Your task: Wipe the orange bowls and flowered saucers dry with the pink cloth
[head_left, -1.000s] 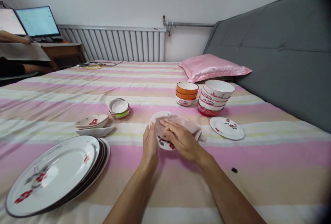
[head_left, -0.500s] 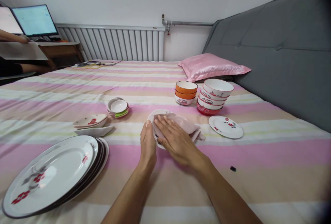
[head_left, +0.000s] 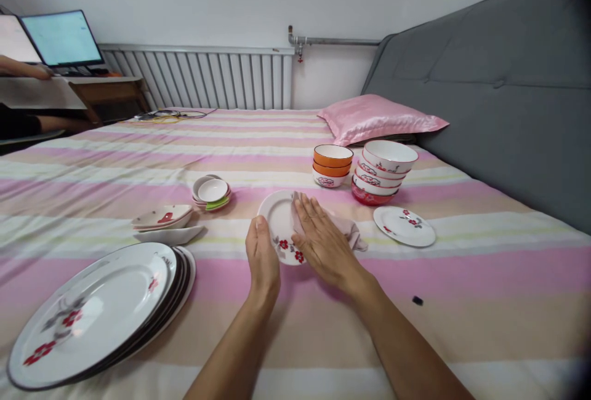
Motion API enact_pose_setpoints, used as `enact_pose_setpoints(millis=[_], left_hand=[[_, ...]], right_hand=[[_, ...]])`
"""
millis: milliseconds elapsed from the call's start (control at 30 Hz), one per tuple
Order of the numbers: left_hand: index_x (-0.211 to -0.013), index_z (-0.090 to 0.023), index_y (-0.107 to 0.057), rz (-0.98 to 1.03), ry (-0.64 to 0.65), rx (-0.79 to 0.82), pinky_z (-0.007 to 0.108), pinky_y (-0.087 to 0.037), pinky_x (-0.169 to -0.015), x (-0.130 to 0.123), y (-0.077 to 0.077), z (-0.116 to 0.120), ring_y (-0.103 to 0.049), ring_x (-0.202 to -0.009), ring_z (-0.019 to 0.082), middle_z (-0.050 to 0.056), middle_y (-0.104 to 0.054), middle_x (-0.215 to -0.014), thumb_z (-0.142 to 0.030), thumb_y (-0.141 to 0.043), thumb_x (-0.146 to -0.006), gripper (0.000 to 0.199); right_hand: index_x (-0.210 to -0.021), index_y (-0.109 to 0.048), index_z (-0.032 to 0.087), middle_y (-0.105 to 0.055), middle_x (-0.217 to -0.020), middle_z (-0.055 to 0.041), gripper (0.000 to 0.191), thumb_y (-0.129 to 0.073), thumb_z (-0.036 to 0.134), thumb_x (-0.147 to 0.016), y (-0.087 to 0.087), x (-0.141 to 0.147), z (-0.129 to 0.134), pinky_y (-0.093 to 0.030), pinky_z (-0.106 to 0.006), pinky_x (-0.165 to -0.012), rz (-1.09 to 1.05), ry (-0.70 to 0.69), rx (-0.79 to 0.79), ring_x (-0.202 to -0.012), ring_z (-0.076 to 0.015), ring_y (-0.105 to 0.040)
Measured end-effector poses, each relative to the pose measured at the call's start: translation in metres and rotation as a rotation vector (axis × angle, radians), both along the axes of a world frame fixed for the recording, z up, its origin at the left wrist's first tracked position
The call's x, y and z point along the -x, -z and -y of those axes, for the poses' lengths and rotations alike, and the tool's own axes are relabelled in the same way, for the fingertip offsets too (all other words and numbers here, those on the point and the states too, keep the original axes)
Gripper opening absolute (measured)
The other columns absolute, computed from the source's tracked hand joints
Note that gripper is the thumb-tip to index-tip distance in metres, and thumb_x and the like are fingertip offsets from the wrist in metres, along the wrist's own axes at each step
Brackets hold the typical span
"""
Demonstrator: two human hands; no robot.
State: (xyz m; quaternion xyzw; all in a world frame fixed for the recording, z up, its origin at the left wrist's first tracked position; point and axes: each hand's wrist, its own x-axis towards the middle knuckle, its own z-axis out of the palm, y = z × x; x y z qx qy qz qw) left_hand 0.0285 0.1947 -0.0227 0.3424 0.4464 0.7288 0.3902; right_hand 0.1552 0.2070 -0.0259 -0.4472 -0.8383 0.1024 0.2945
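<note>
A small white plate with red flowers [head_left: 281, 221] is tilted a little between my hands. My left hand [head_left: 263, 258] grips its left edge, thumb up at the rim. My right hand [head_left: 323, 240] lies flat, fingers stretched, pressing a pale pink cloth [head_left: 348, 229] on the plate's right part. The cloth hides that part and trails off to the right. Another small floral plate [head_left: 404, 226] lies flat to the right of the cloth.
Large plates [head_left: 96, 308] are stacked front left, behind them angular dishes [head_left: 161, 218] and little bowls [head_left: 212, 191]. Orange bowls [head_left: 332, 163] and white-and-red bowls [head_left: 385, 169] stand behind right, near a pink pillow [head_left: 378, 118]. A person's arm [head_left: 23, 69] shows far left.
My right hand and the cloth have slid right across the plate, uncovering its left part and red flowers. My left hand has shifted slightly left with the plate's edge.
</note>
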Motion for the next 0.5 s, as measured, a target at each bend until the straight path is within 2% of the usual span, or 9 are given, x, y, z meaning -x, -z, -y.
enact_pose_setpoints(millis=[200, 300, 500], left_hand=[[-0.113, -0.015, -0.062, 0.1, -0.188, 0.026, 0.03, -0.045, -0.096, 0.018, 0.002, -0.012, -0.06, -0.11, 0.02, 0.01, -0.066, -0.116, -0.046, -0.046, -0.09, 0.043], [-0.119, -0.016, -0.06, 0.119, -0.261, 0.047, 0.031, -0.044, -0.098, 0.028, 0.0, -0.017, -0.056, -0.117, 0.02, 0.011, -0.063, -0.121, -0.047, -0.047, -0.09, 0.044], [-0.119, -0.014, -0.06, 0.182, -0.263, 0.115, 0.032, -0.046, -0.098, 0.032, 0.001, -0.017, -0.056, -0.118, 0.021, 0.012, -0.062, -0.124, -0.049, -0.047, -0.089, 0.048]], right_hand=[[-0.15, -0.013, 0.015, -0.004, -0.158, -0.0068, 0.068, -0.025, 0.054, -0.096, -0.01, 0.009, 0.013, -0.011, -0.045, -0.121, 0.027, -0.114, 0.117, -0.146, -0.0203, -0.002], [-0.15, -0.015, 0.016, -0.005, -0.158, -0.0056, 0.069, -0.027, 0.056, -0.095, -0.017, 0.016, 0.023, -0.01, -0.045, -0.121, 0.037, -0.19, 0.172, -0.146, -0.0205, -0.001], [-0.151, -0.013, 0.02, -0.008, -0.158, -0.0034, 0.068, -0.031, 0.054, -0.095, -0.028, 0.028, 0.038, -0.011, -0.042, -0.121, 0.045, -0.331, 0.225, -0.146, -0.0177, -0.005]])
